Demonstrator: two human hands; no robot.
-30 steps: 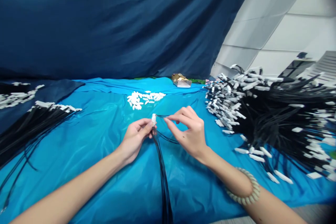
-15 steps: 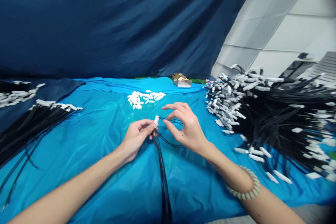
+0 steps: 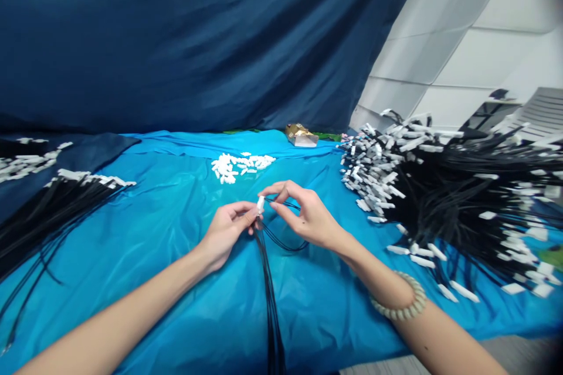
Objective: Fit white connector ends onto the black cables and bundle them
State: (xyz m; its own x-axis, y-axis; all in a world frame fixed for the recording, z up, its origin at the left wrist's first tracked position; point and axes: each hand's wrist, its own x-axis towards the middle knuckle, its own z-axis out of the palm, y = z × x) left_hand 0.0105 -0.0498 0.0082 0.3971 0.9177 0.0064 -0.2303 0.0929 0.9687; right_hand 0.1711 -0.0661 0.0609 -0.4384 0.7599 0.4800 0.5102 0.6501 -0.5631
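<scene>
My left hand pinches a small white plastic connector between thumb and fingers. Several thin black wires hang from its lower end over the cloth. Others leave its top and loop round to the right. My right hand comes in from the right, its fingers curled and closed about the looped wires beside the connector. One fingertip reaches the connector's upper end. Exactly how the thumb meets the wires is too small to make out.
Loose white pieces lie beyond my hands. At the right spreads a large heap of black cables with white ends. Another cable bundle lies at the left. A small gold-and-white box stands at the back on the blue cloth.
My right hand's fingers have come down and closed in toward the connector's upper end; before, they were raised and apart. My left hand keeps its pinch on the connector.
</scene>
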